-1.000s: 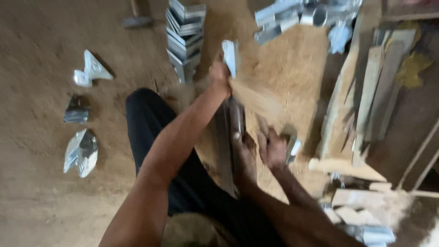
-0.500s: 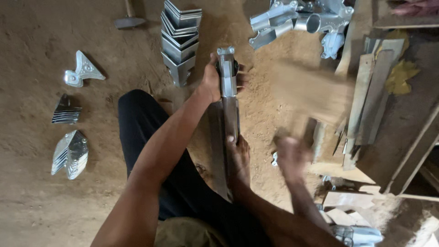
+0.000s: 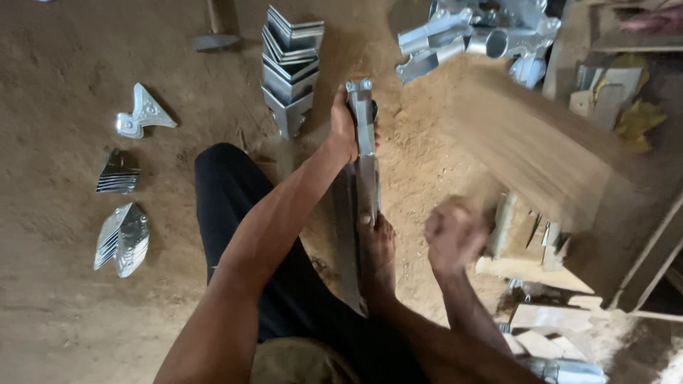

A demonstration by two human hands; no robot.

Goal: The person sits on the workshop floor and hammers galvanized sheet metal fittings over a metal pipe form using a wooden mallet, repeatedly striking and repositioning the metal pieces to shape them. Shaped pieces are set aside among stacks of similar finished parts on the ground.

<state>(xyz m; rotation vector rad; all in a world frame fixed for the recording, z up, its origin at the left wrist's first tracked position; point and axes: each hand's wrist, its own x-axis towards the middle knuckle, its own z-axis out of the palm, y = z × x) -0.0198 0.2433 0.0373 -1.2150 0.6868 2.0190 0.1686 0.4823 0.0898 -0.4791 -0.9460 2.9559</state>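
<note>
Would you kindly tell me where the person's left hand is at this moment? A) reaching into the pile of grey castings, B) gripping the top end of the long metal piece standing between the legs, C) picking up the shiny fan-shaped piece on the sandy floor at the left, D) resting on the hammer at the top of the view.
B: the left hand is wrapped around the upper end of the long metal piece, far from the hammer.

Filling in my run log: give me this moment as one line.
left hand: grips long grey metal casting upright | right hand: fist, motion-blurred, contents unclear | foot: braces casting | ground: sandy floor
</note>
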